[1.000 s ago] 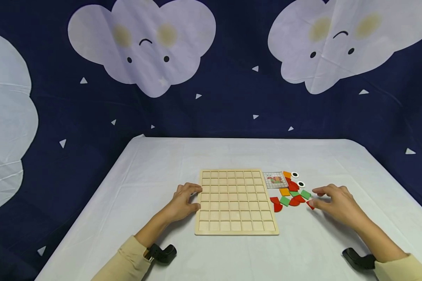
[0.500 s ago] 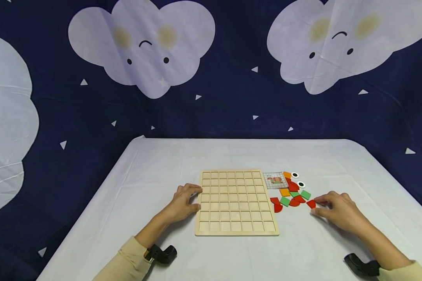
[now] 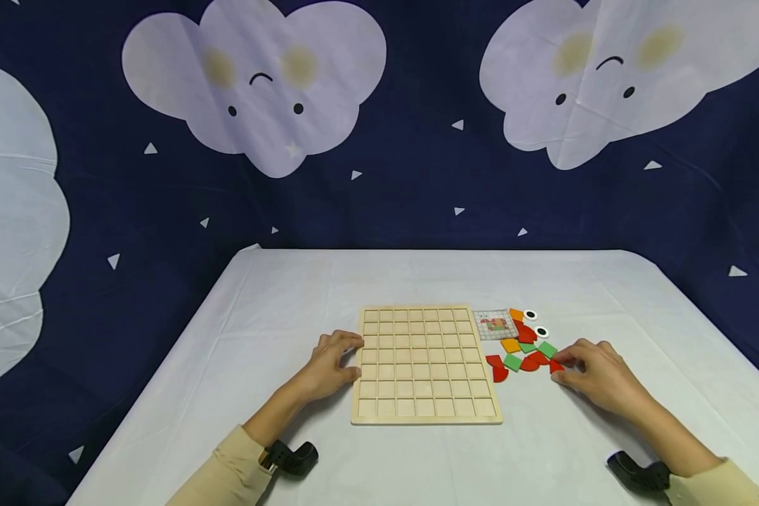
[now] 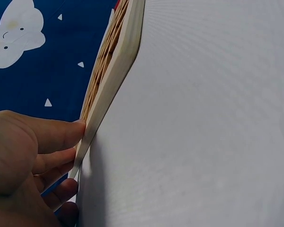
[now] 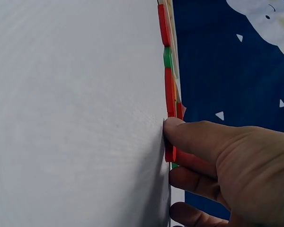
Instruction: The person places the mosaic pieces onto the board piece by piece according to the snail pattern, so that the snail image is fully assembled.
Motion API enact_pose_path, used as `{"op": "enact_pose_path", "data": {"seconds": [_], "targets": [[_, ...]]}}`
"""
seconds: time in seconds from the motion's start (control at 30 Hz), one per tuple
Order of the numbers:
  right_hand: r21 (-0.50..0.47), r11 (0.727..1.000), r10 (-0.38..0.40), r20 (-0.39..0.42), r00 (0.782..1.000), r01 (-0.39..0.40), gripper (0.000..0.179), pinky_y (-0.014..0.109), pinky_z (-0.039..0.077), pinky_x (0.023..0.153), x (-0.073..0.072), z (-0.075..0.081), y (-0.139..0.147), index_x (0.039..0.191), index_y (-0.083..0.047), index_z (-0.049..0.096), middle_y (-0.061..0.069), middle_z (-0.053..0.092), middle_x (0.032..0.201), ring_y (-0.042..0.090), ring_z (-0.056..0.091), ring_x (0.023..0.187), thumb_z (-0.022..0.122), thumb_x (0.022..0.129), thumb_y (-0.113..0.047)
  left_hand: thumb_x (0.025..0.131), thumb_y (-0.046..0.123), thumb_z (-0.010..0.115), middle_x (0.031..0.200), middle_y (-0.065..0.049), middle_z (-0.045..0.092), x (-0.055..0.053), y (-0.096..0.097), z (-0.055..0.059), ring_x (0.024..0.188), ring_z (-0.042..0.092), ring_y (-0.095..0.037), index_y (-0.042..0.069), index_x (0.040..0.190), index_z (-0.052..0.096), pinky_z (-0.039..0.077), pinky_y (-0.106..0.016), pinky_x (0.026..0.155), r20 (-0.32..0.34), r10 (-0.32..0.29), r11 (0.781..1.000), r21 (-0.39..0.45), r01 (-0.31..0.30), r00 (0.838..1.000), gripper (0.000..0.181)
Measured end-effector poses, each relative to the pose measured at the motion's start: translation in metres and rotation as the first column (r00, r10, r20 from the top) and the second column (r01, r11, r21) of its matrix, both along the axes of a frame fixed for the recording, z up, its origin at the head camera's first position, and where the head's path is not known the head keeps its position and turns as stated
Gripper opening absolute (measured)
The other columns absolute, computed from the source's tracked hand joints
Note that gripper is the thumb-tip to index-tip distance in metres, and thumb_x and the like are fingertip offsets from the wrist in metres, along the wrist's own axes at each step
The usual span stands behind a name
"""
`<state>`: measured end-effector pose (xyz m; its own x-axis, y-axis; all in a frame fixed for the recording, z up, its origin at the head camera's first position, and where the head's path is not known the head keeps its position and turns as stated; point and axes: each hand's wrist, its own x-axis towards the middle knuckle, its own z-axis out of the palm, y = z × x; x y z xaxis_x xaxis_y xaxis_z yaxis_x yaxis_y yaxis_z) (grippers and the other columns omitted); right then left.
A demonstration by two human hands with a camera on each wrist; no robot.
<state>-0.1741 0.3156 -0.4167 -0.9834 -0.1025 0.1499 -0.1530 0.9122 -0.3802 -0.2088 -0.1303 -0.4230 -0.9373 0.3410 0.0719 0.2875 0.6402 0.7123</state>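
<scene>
My left hand (image 3: 326, 367) rests its thumb and fingertips against the left side of a wooden grid board (image 3: 422, 367). In the left wrist view the thumb touches the board's edge (image 4: 114, 78), with the other fingers loosely bent below. Over on the right, my right hand (image 3: 599, 376) pinches a small red tile (image 3: 556, 366) between thumb and forefinger, low on the table. The right wrist view shows the thumb against this red tile (image 5: 170, 153), partly covering it. The tile's full shape is hidden.
Right of the board lie several flat tiles: red ones (image 3: 529, 365), green ones (image 3: 512, 362) and orange ones (image 3: 510, 345). Two white discs with black dots (image 3: 541, 332) lie behind them. A printed pattern card (image 3: 496, 324) sits by the board's upper right side. White cloth (image 3: 303, 281) covers the table.
My right hand has closed on the red tile and moved it slightly left, up against the other tiles. Neighbouring green and orange tiles have shifted a little left. The left hand has stayed still.
</scene>
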Motion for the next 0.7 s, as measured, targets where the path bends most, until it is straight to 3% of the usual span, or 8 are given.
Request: {"op": "enact_pose_path", "data": {"seconds": [0.4, 0.7], "targets": [[0.01, 1.0, 0.01, 0.0, 1.0, -0.01, 0.027, 0.028, 0.028, 0.065, -0.002, 0.003, -0.001, 0.096, -0.009, 0.072, 0.0, 0.062, 0.086, 0.018, 0.042, 0.08, 0.076, 0.074, -0.023, 0.082, 0.009, 0.068, 0.134, -0.004, 0.049, 0.0, 0.0, 0.0, 0.116, 0.036, -0.022, 0.005, 0.126, 0.057, 0.026, -0.043, 0.095, -0.009, -0.011, 1.0, -0.006, 0.011, 1.0, 0.046], [-0.028, 0.997, 0.066, 0.026, 0.997, -0.066, 0.023, 0.031, 0.031, 0.071, -0.013, 0.015, -0.029, 0.097, -0.01, 0.072, 0.007, 0.066, 0.099, 0.022, 0.045, 0.089, 0.074, 0.077, -0.022, 0.081, 0.009, 0.069, 0.134, -0.004, 0.049, 0.0, 0.0, 0.001, 0.116, 0.036, -0.023, 0.005, 0.126, 0.057, 0.026, -0.043, 0.095, -0.005, -0.008, 1.0, 0.008, 0.008, 1.0, 0.046]]}}
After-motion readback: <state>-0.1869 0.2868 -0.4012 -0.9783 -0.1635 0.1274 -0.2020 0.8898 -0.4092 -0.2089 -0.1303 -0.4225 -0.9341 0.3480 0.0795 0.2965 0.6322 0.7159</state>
